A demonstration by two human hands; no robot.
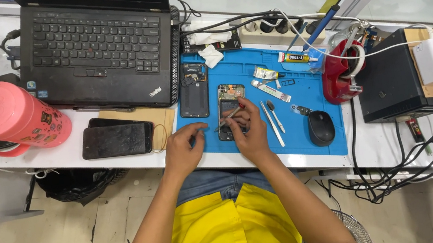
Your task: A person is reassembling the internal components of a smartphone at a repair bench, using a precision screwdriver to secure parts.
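Head view: an opened phone (228, 111) is lying on the blue mat (316, 141) at desk (84, 155) centre. A thin tool (230, 116) is being pinched by the right hand (251, 133) over it. The left hand (183, 150), fingers curled, is resting at the phone's eight o'clock; its grasp cannot be told. Tweezers (273, 123) are lying at three o'clock.

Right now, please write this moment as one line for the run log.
left hand: rests on blue mat edge, open | right hand: holds thin tool on opened phone | beside: tweezers, mouse
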